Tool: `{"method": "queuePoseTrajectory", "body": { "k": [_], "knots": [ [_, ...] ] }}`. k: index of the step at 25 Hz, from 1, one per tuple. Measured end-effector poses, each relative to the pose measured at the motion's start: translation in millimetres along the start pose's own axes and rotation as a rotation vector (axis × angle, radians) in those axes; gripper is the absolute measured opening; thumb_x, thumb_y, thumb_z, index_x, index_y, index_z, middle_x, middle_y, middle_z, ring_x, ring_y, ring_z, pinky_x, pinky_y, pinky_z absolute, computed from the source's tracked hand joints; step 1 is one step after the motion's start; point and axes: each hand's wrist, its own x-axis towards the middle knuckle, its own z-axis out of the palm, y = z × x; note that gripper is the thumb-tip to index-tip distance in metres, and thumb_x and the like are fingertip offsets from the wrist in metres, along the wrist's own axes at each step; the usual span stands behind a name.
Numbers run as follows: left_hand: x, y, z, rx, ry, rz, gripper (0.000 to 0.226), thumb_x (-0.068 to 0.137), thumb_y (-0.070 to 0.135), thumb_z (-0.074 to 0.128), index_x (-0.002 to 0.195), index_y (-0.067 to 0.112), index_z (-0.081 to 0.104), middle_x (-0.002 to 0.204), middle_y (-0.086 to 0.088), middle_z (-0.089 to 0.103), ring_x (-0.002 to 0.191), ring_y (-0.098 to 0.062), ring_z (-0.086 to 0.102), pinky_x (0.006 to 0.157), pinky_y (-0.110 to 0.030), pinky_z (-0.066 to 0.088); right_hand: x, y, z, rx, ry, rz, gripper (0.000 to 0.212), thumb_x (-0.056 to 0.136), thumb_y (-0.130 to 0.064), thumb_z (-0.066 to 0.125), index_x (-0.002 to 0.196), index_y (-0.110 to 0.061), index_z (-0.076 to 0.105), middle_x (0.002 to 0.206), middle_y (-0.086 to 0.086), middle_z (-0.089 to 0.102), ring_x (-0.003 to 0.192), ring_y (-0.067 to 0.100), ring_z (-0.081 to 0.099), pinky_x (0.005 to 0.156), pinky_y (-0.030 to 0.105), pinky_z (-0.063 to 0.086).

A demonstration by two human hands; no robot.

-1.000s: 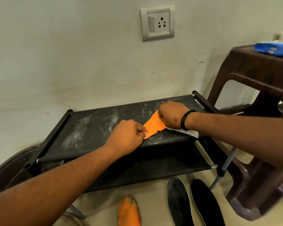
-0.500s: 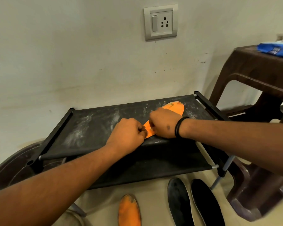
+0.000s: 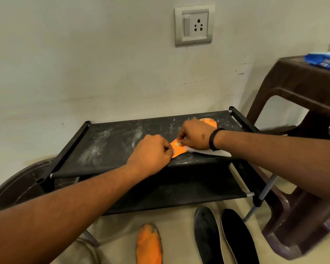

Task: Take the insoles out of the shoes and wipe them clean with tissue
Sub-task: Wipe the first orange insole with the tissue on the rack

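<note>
I see the flat orange foam insole (image 3: pixel 177 149) lying on the dusty black fabric top shelf of the rack (image 3: pixel 111 141), its long axis running diagonally from near-left to far-right, with its rounded far end by the shelf's back right corner. My left hand (image 3: pixel 151 155) pinches the near end with curled fingers. My right hand (image 3: pixel 195 135) presses a crumpled white tissue (image 3: pixel 213 152) onto the insole's middle, fingers bent around it.
</note>
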Motion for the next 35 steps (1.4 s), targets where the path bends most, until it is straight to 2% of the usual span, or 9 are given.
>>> {"method": "queuePoseTrajectory", "body": {
  "k": [3,8,11,13,18,23,27,31,35],
  "knots": [
    [0,-1,0,0.0,-0.001,-0.006,0.02,0.093,0.028,0.062,0.094,0.023,0.081,0.094,0.006,0.078,0.072,-0.01,0.068,0.073,-0.039,0.061,1,-5,12,-0.246,0.073,-0.003,0.017,0.088,-0.016,0.056,0.085,-0.013,0.073,0.085,0.006,0.071,0.075,0.024,0.063,0.068,0.036,0.054],
    [-1,-1,0,0.009,0.004,0.0,0.019,0.094,0.028,0.062,0.096,0.024,0.081,0.093,0.007,0.077,0.064,-0.009,0.066,0.069,-0.038,0.06,-4,0,-1,0.145,-0.061,-0.024,0.013,0.088,-0.019,0.068,0.093,-0.013,0.078,0.096,-0.001,0.076,0.085,0.013,0.067,0.077,0.027,0.052],
    [0,-3,2,-0.018,0.001,-0.008,0.02,0.094,0.028,0.063,0.097,0.021,0.081,0.102,0.008,0.077,0.077,-0.009,0.07,0.079,-0.039,0.061,-1,21,-4,0.005,0.029,0.116,0.014,0.087,-0.021,0.064,0.087,-0.018,0.078,0.093,-0.001,0.076,0.087,0.019,0.068,0.079,0.036,0.056],
    [0,-5,2,-0.021,0.001,-0.005,0.019,0.094,0.028,0.063,0.096,0.022,0.081,0.101,0.008,0.078,0.077,-0.009,0.07,0.078,-0.039,0.061,-4,11,4,-0.061,0.045,0.07,0.017,0.086,-0.016,0.059,0.086,-0.016,0.076,0.089,0.002,0.075,0.079,0.02,0.066,0.072,0.03,0.054],
    [1,-4,3,-0.013,0.009,0.004,0.019,0.094,0.029,0.063,0.096,0.022,0.081,0.099,0.009,0.078,0.077,-0.007,0.069,0.078,-0.038,0.061,-10,5,-4,0.153,-0.082,-0.016,0.012,0.088,-0.022,0.069,0.09,-0.014,0.078,0.09,-0.002,0.076,0.08,0.012,0.066,0.075,0.025,0.052],
    [1,-5,3,-0.019,0.001,-0.003,0.02,0.094,0.03,0.063,0.097,0.022,0.081,0.102,0.008,0.078,0.079,-0.008,0.07,0.079,-0.038,0.061,-7,5,3,-0.137,0.013,0.029,0.016,0.087,-0.015,0.059,0.074,-0.014,0.069,0.076,0.004,0.07,0.072,0.023,0.063,0.067,0.032,0.052],
    [0,-3,2,-0.015,0.008,0.005,0.019,0.094,0.029,0.064,0.097,0.022,0.081,0.1,0.008,0.078,0.077,-0.008,0.07,0.078,-0.038,0.061,-12,-1,-3,0.13,-0.1,-0.016,0.012,0.088,-0.017,0.067,0.086,-0.012,0.077,0.088,0.0,0.075,0.078,0.013,0.066,0.072,0.024,0.052],
    [-1,-2,2,-0.024,0.008,0.001,0.02,0.095,0.027,0.063,0.096,0.019,0.081,0.102,0.007,0.078,0.078,-0.009,0.07,0.08,-0.039,0.061,-3,20,-4,-0.196,0.048,0.162,0.02,0.089,-0.015,0.058,0.07,-0.013,0.063,0.072,0.007,0.063,0.074,0.031,0.06,0.07,0.035,0.054],
    [0,-4,3,-0.015,0.011,0.003,0.019,0.093,0.029,0.064,0.093,0.023,0.081,0.097,0.01,0.078,0.077,-0.009,0.07,0.076,-0.039,0.061,-9,-4,3,0.094,-0.088,-0.007,0.014,0.089,-0.014,0.064,0.09,-0.012,0.077,0.091,0.001,0.075,0.082,0.017,0.066,0.074,0.025,0.051]
  ]
}}
